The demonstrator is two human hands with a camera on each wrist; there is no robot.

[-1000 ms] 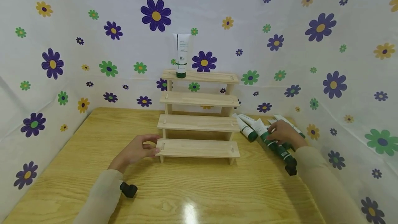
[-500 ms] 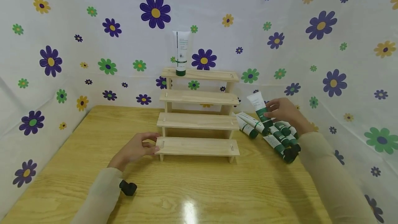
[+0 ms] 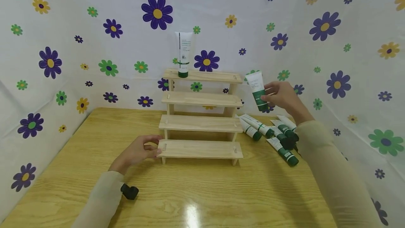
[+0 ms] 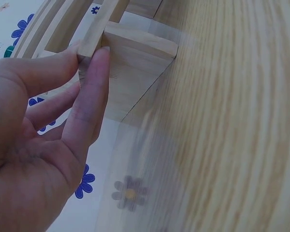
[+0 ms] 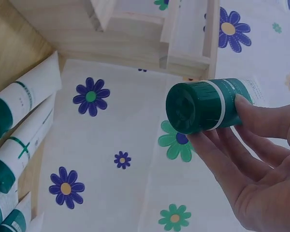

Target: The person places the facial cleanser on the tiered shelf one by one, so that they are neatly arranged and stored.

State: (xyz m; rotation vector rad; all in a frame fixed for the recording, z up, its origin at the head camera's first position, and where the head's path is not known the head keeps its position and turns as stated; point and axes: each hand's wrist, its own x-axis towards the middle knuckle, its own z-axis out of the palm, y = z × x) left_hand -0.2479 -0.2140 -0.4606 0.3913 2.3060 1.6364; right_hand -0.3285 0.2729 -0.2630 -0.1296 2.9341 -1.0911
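My right hand (image 3: pixel 283 97) holds a white and green squeeze tube (image 3: pixel 257 90) in the air, right of the wooden step rack (image 3: pixel 200 149). In the right wrist view the tube's green cap (image 5: pixel 183 107) faces the camera, with thumb and fingers around its green part. My left hand (image 3: pixel 136 153) grips the left end of the rack's lowest shelf; the left wrist view shows thumb and fingers pinching the shelf's end (image 4: pixel 94 41). Another tube (image 3: pixel 184 54) stands cap down on the top shelf, toward its left end.
Several tubes lie in a loose pile on the table right of the rack, among them a white tube (image 3: pixel 258 126) and a green-capped tube (image 3: pixel 284 153). A flowered cloth (image 3: pixel 133 27) hangs behind and at both sides of the wooden table (image 3: pixel 171 192).
My right hand has taken a tube from the pile, lifting it up and to the left. Some tubes in the pile have shifted. The left hand stays on the rack.
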